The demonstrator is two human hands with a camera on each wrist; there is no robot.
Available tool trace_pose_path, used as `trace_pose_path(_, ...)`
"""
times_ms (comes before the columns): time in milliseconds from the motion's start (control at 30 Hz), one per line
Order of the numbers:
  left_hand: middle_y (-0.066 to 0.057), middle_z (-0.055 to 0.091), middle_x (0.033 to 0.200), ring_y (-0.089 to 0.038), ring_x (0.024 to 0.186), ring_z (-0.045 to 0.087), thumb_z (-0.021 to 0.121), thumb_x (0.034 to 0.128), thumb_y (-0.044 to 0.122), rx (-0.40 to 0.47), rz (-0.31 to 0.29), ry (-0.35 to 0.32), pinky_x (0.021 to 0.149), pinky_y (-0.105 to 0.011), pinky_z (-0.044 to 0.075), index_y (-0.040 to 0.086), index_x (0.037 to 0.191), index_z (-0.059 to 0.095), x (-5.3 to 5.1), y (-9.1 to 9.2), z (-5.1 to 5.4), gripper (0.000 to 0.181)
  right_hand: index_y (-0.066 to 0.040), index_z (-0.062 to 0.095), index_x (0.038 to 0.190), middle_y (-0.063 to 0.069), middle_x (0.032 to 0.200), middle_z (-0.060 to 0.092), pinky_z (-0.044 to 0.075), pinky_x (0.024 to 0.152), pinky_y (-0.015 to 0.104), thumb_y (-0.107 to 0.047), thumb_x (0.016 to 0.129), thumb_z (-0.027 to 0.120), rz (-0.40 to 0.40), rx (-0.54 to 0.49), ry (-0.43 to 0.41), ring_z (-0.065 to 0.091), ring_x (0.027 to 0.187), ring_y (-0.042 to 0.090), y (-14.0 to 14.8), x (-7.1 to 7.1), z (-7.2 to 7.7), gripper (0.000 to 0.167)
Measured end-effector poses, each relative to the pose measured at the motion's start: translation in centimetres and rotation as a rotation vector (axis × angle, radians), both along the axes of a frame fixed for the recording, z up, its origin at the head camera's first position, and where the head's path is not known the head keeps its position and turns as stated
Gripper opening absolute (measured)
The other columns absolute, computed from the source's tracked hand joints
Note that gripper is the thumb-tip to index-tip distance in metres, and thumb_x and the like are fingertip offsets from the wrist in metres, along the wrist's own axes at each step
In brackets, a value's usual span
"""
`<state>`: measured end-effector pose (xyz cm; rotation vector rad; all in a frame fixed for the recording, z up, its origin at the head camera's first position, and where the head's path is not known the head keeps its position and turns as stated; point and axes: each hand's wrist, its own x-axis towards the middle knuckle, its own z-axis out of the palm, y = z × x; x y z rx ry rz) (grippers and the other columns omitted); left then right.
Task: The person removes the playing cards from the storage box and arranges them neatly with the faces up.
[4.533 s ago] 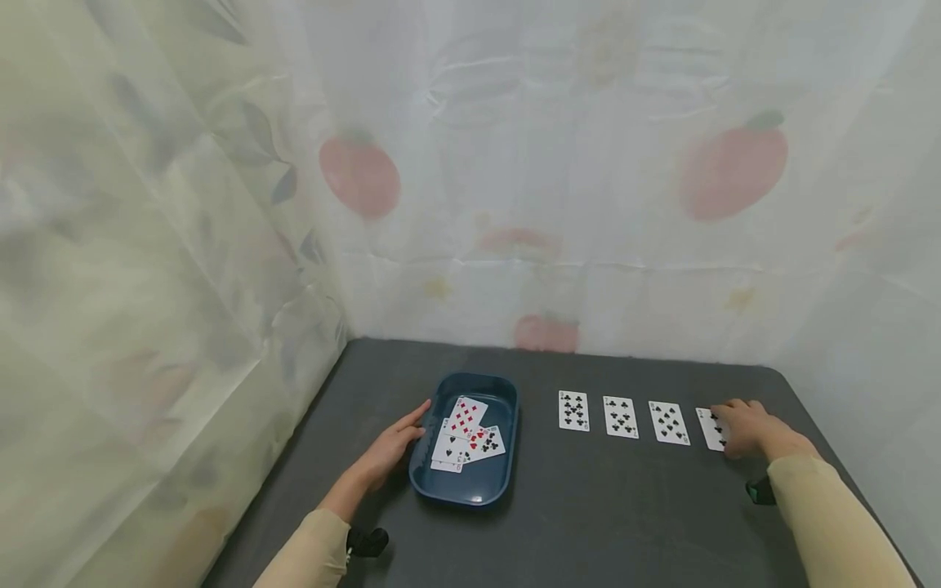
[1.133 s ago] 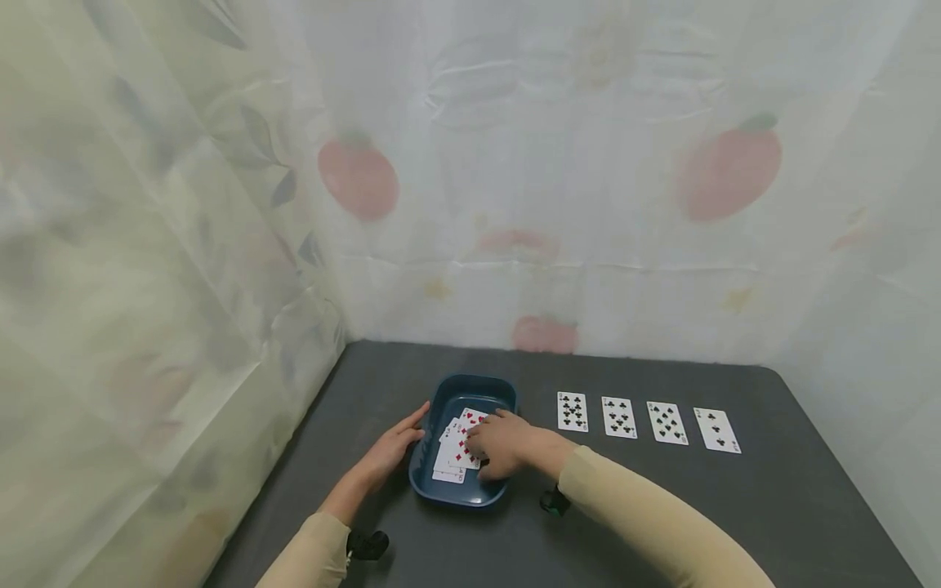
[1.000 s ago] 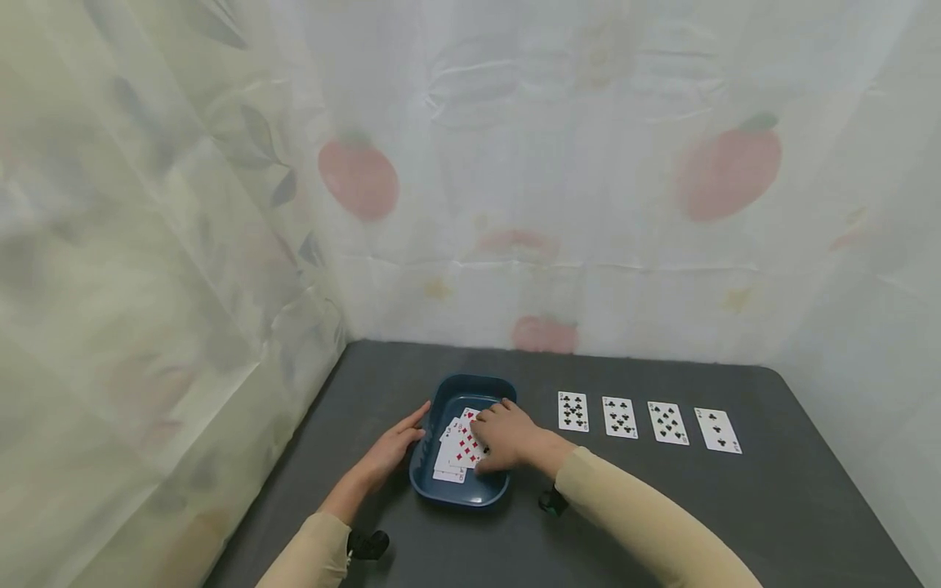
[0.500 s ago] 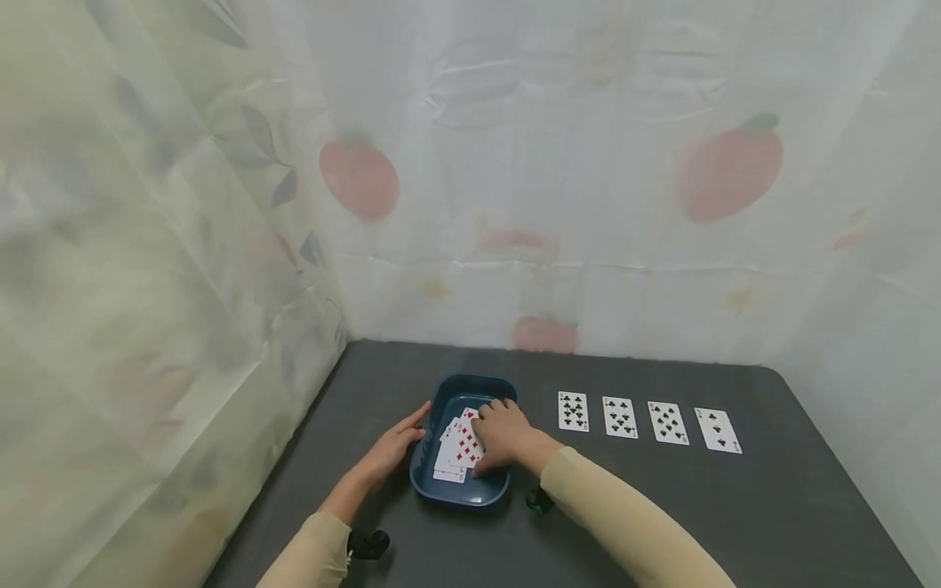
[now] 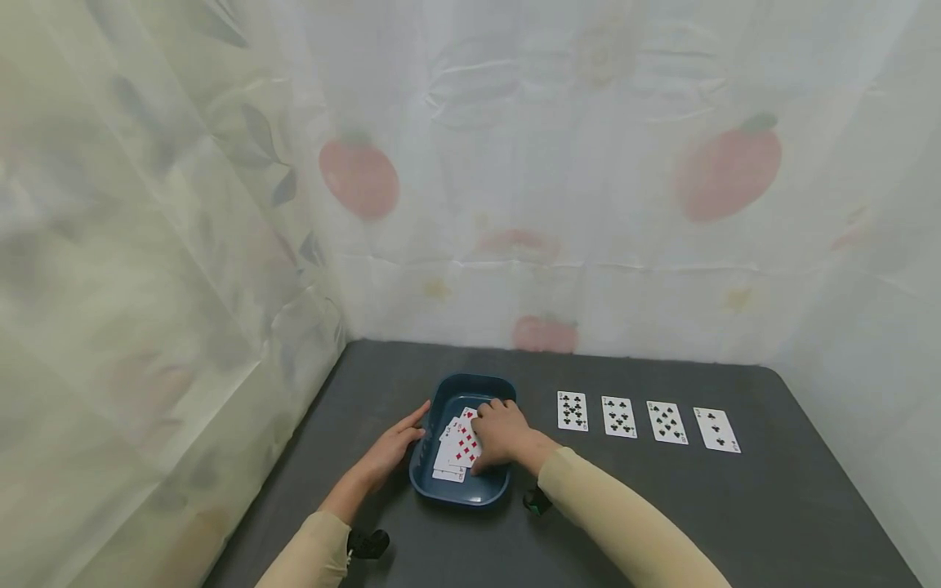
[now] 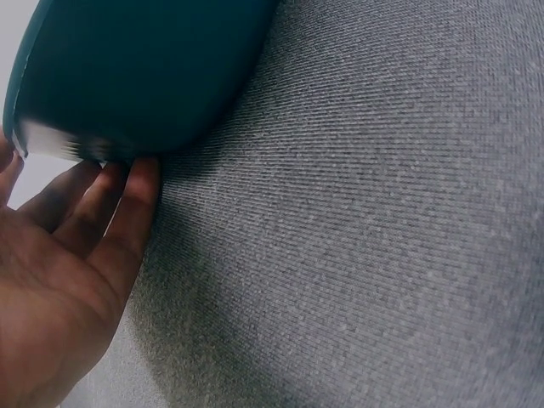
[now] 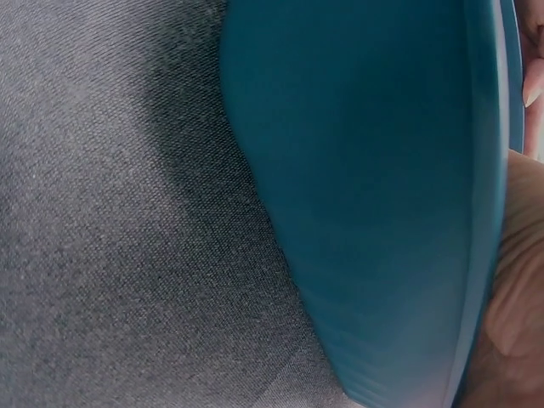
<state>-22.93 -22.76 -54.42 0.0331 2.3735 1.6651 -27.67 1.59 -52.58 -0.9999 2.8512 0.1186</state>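
Observation:
A dark blue tray holds several overlapping, face-up playing cards, with a red diamond card on top. My left hand is at the tray's left side. In the left wrist view, its nearly straight fingers touch the tray's outer wall. My right hand reaches over the right rim into the tray, fingers toward the far end and thumb beside the cards. It covers the right part of the pile. In the right wrist view the tray wall hides its fingertips, so any grip on a card is unclear.
Right of the tray, a row of face-up black-suit cards lies on the dark grey table: a left card, two middle cards and a right card. Patterned curtains stand behind and at the sides.
My right hand has left the rightmost card of the row and moved left into the tray. The pile's cards lie differently. Over the last half second it has barely shifted; my left hand stays put.

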Motion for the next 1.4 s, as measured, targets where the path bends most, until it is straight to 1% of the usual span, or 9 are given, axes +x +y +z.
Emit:
trace_pose_path(200,-0.011,0.026,0.167,-0.041,0.152,0.02,0.05,0.1051,0.025,-0.014,0.003,-0.008,0.117,-0.067,0.015,0.031,0.161,0.037,-0.2,-0.1,-0.2,0.058,-0.016,0.067,0.132,0.003,0.129,0.062,0.043,0.101,0.047,-0.068,0.068,0.084,-0.038,-0.029,-0.019,0.052,0.112,0.023,-0.4,-0.3,-0.1,0.084)
trace_pose_path(300,-0.01,0.025,0.167,-0.04,0.152,0.021,0.05,0.1054,0.025,-0.009,0.005,-0.019,0.117,-0.067,0.016,0.032,0.16,0.037,-0.2,-0.2,-0.2,0.057,-0.014,0.065,0.135,0.005,0.131,0.061,0.043,0.102,0.048,-0.066,0.067,0.086,-0.068,-0.032,-0.045,0.052,0.114,0.025,-0.7,-0.3,0.1,0.089)
trace_pose_path(467,-0.01,0.025,0.167,-0.04,0.152,0.021,0.05,0.1051,0.025,-0.004,0.006,-0.017,0.117,-0.067,0.015,0.032,0.16,0.037,-0.2,-0.2,-0.3,0.057,-0.011,0.061,0.138,0.007,0.134,0.058,0.042,0.105,0.048,-0.063,0.065,0.089,-0.115,-0.042,-0.084,0.05,0.118,0.026,-1.0,-0.4,0.4,0.094)
trace_pose_path(567,-0.008,0.025,0.168,-0.039,0.153,0.02,0.051,0.105,0.026,0.0,0.008,-0.023,0.117,-0.066,0.014,0.033,0.16,0.037,-0.2,-0.2,-0.3,0.057,-0.01,0.06,0.139,0.007,0.133,0.058,0.042,0.105,0.048,-0.061,0.065,0.09,-0.13,-0.052,-0.101,0.05,0.117,0.026,-1.1,-0.4,0.5,0.094)
trace_pose_path(700,-0.009,0.025,0.168,-0.04,0.153,0.02,0.051,0.1051,0.025,-0.005,-0.002,-0.016,0.117,-0.067,0.014,0.031,0.161,0.036,-0.2,-0.2,-0.3,0.058,-0.01,0.059,0.139,0.007,0.131,0.058,0.042,0.104,0.048,-0.06,0.064,0.091,-0.137,-0.053,-0.111,0.049,0.114,0.025,-1.1,-0.3,0.7,0.096)
trace_pose_path(933,-0.01,0.025,0.168,-0.041,0.152,0.021,0.051,0.1051,0.023,-0.005,-0.003,-0.007,0.116,-0.069,0.016,0.029,0.161,0.037,-0.1,0.0,0.0,0.058,-0.009,0.058,0.139,0.007,0.127,0.059,0.043,0.102,0.047,-0.061,0.062,0.092,-0.144,-0.062,-0.111,0.048,0.109,0.025,-1.1,-0.4,0.5,0.098)
trace_pose_path(1200,-0.011,0.026,0.167,-0.042,0.152,0.021,0.052,0.1047,0.022,-0.005,0.0,0.006,0.115,-0.069,0.015,0.027,0.161,0.038,0.0,0.1,0.2,0.058,-0.01,0.057,0.14,0.007,0.13,0.059,0.041,0.104,0.047,-0.062,0.064,0.09,-0.129,-0.061,-0.113,0.049,0.113,0.025,-0.9,-0.4,0.7,0.098)
trace_pose_path(1300,-0.01,0.026,0.167,-0.041,0.152,0.02,0.051,0.105,0.022,-0.008,0.003,0.003,0.115,-0.069,0.015,0.027,0.161,0.038,0.1,0.2,0.3,0.057,-0.011,0.059,0.138,0.006,0.128,0.059,0.042,0.103,0.046,-0.063,0.064,0.09,-0.108,-0.063,-0.113,0.048,0.112,0.024,-0.8,-0.6,0.4,0.096)
trace_pose_path(1400,-0.009,0.026,0.167,-0.041,0.153,0.019,0.05,0.1049,0.023,-0.011,0.008,-0.002,0.116,-0.069,0.015,0.027,0.161,0.037,0.1,0.2,0.3,0.057,-0.013,0.062,0.137,0.005,0.127,0.059,0.042,0.1,0.045,-0.065,0.064,0.089,-0.062,-0.06,-0.094,0.047,0.11,0.023,-0.7,-0.8,0.1,0.093)
